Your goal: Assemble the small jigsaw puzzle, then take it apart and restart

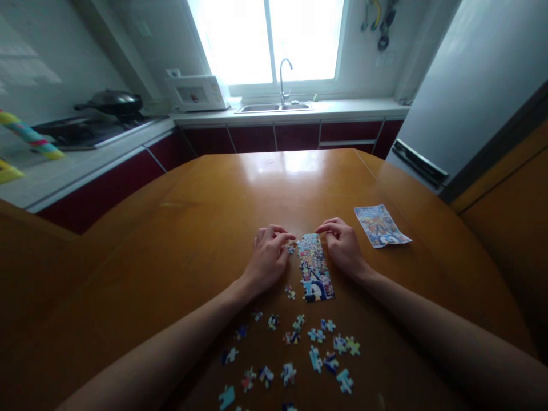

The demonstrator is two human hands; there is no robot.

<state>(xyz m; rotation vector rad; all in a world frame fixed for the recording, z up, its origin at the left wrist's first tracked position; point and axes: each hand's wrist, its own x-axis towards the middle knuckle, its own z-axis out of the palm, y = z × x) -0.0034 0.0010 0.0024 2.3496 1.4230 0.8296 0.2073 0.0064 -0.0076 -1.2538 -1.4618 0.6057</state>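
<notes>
A partly joined jigsaw puzzle [315, 265], a narrow upright strip with a colourful printed picture, lies flat on the wooden table. My left hand [269, 256] is at its upper left side, with thumb and index finger closed around a small puzzle piece [291, 248] close to the strip's edge. My right hand [342, 246] has its fingers curled together, the fingertips against the strip's top right corner. A loose puzzle piece [290, 292] lies just left of the strip's lower part. Several more loose pieces [315, 359] are scattered nearer to me.
A creased picture sheet [381, 226] lies on the table [205, 200] to the right. Beyond the table are a counter with a sink [274, 107], a microwave [199, 93] and a stove with a pan [113, 103]. A fridge [462, 85] stands at the right.
</notes>
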